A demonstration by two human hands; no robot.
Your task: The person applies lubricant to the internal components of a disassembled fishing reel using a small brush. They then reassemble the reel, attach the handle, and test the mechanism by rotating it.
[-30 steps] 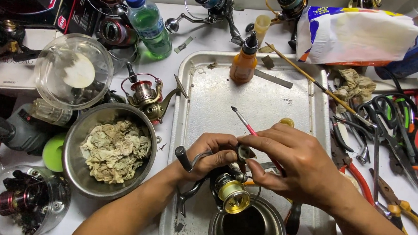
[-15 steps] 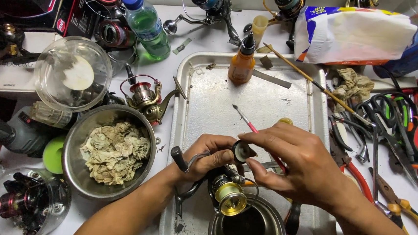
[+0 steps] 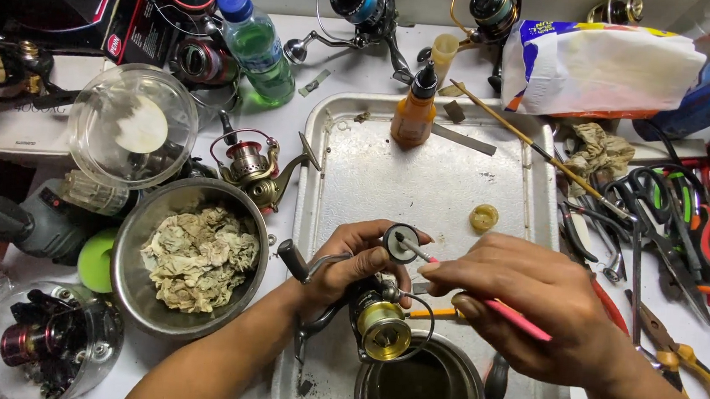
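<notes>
Two hands: both mine, working over the dented metal tray (image 3: 422, 187) on the white worktop (image 3: 343, 74).
Left hand (image 3: 351, 262): its grip is closed around the body of a dark spinning reel with a gold spool (image 3: 375, 322), and thumb and forefinger pinch a small round grey metal disc (image 3: 400, 242) upright.
Right hand (image 3: 531, 308): its grip is closed on a thin pink-handled brush (image 3: 513, 316), held like a pen, with the tip touching the face of the disc.
Reel position: above the near end of the tray, just over the rim of a round dark metal pot (image 3: 421, 392); the crank handle (image 3: 294, 260) sticks out to my left.
On the tray: an orange squeeze bottle with a black cap (image 3: 413, 112) at the far edge, and a small yellowish ring (image 3: 484, 218) near the right side.
Left of the tray: a steel bowl of crumpled, dirty rags (image 3: 193, 255), a bronze-coloured reel (image 3: 253, 167) beside it, and a clear plastic tub with a lid (image 3: 133, 126) further back.
Far side: a green-tinted plastic water bottle with a blue cap (image 3: 253, 42).
Right of the tray: a pile of pliers and scissors with red, green and yellow handles (image 3: 669, 230).
</notes>
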